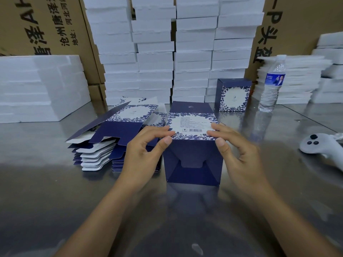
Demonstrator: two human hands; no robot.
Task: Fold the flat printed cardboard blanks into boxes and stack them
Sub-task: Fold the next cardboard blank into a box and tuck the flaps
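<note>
Box in hand: a navy cardboard box with a white, blue-leaf printed panel (192, 143) lay on its side at the centre of the frame, its folded and interlocked bottom flaps facing the camera; what was inside could not be seen.
Left hand (146, 151): its fingers (163, 131) and thumb pinched the left edge of the printed panel, closed on the box.
Right hand (239, 149): its fingers (220, 129) and thumb pinched the right edge of the same panel, closed on the box.
Flat blanks: a fanned pile of navy-and-white printed cardboard blanks (104, 145) lay left of centre, just beside the left hand.
Finished box: one upright navy box with a leaf-framed white front (233, 95) stood right of centre, behind the held box, top closed.
Bottle: a clear plastic water bottle with a blue label (272, 84) stood capped at the right, near the finished box.
Bench: a grey, shiny metal bench (55, 201) carried all of these.
Controller: a white handheld controller with dark buttons (319, 145) lay at the right edge.
Background: stacks of white foam blocks (154, 52) filled the upper centre, between brown printed cartons (46, 25).
</note>
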